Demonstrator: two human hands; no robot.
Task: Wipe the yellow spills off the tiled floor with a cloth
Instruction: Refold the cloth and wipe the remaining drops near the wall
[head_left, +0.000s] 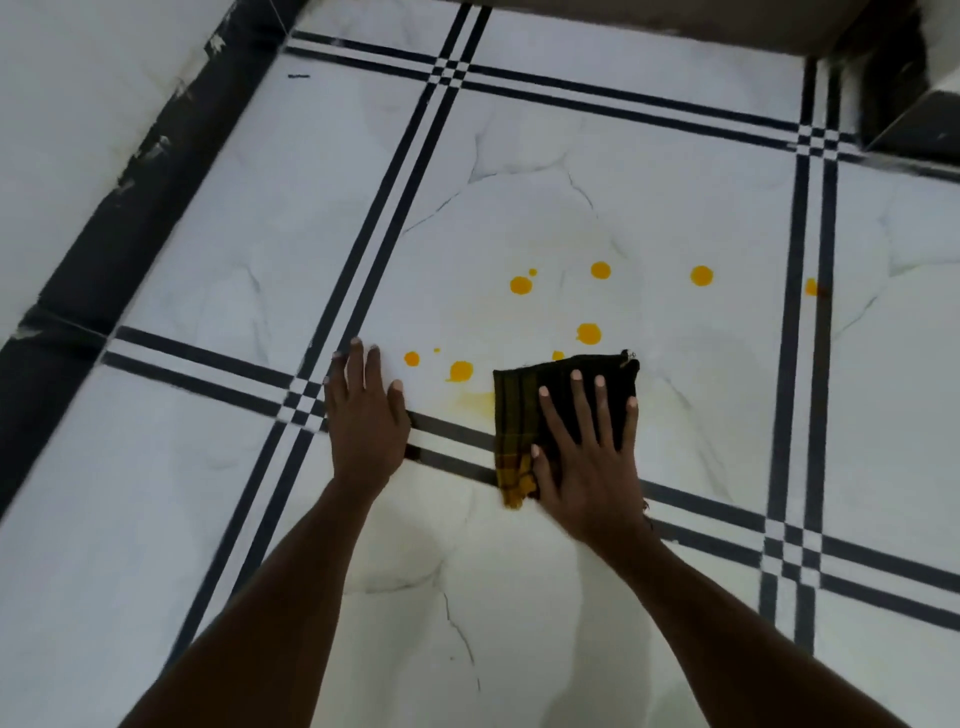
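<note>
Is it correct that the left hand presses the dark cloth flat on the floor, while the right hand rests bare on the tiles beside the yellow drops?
Not quite: the hands are swapped. In the head view the right hand presses the dark cloth flat on the floor, and the left hand rests bare on the tiles beside the yellow drops.

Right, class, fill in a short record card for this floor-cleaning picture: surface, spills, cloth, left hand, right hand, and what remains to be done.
surface: white tiled floor with dark double stripes
spills: yellow drops scattered beyond the cloth, plus a faint yellow smear left of it
cloth: dark checked cloth, folded, flat on the floor, yellow-stained at its near edge
left hand: left hand flat on the bare tile, fingers straight
right hand: right hand pressing the cloth, fingers spread
remaining: most drops not yet wiped
</note>
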